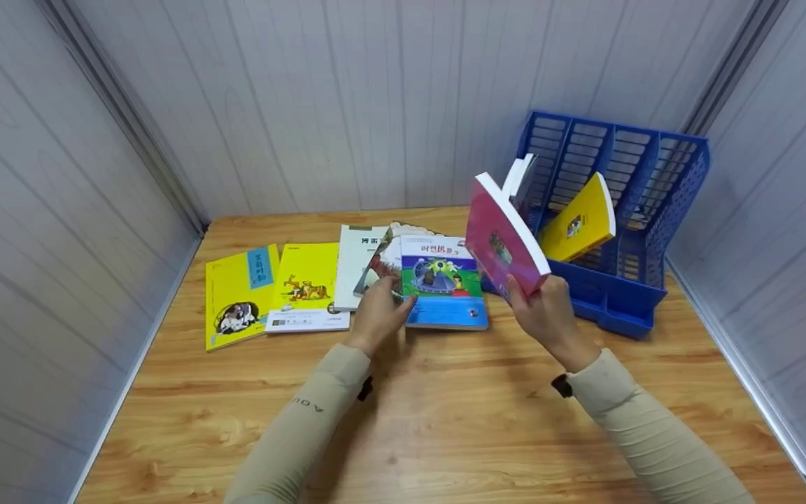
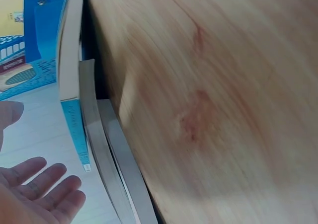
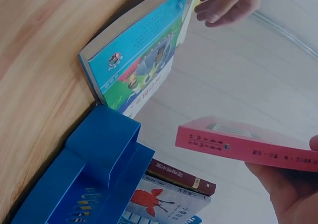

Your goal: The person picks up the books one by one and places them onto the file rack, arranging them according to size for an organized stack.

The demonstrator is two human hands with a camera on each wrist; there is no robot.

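Here's our left grip (image 1: pixel 378 311), fingers loose beside the blue-and-green paperback (image 1: pixel 445 283); at its two o'clock, our right grip (image 1: pixel 546 315) pinches the pink paperback (image 1: pixel 497 238) by its near end: probably light, bendy, slick, best clasped across its thickness; blue file rack (image 1: pixel 613 308) at three.

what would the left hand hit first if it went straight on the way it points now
Probably the blue-and-green book, at its left edge, just ahead of the left hand. Height above the book is hard to judge, so the fingers might pass over its cover instead.
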